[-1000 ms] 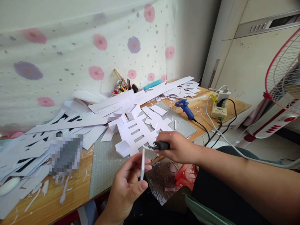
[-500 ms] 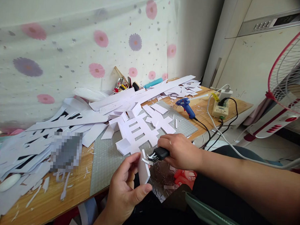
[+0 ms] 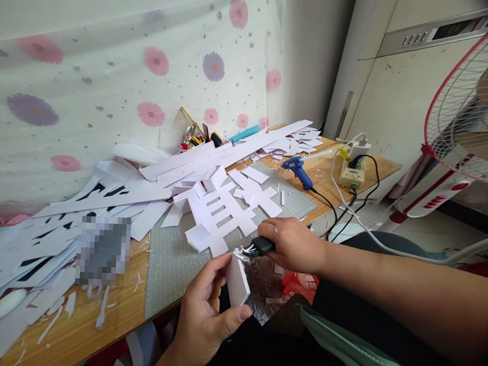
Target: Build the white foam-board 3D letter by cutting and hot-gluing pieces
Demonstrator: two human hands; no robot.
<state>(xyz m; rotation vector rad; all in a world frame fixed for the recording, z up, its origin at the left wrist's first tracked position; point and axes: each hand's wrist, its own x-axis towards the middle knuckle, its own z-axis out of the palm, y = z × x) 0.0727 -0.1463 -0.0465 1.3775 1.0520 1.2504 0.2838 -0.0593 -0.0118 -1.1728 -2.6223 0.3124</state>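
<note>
A small white foam board piece (image 3: pixel 237 282) stands on edge between the thumb and fingers of my left hand (image 3: pixel 206 305), in front of the table's near edge. Closed around a black-handled trimming tool (image 3: pixel 262 245) is my right hand (image 3: pixel 293 244). Curled white shavings (image 3: pixel 246 251) cling to the tool's head, which is at the upper corner of the piece; whether it touches there I cannot tell. Beyond both hands, a cut white board shape with slots (image 3: pixel 222 214) lies on the grey cutting mat (image 3: pixel 166 287).
White board sheets and offcuts (image 3: pixel 106 198) pile up at the left and back of the wooden table (image 3: pixel 133 302). A blue glue gun (image 3: pixel 299 172) rests near a power strip (image 3: pixel 351 174) with cords. A fan (image 3: pixel 460 122) stands at right. A red bag (image 3: pixel 300 285) lies below among scraps.
The tool's head has moved from the face side of the board piece up to its top corner. My left hand has turned the piece slightly. The whole view has shifted a little.
</note>
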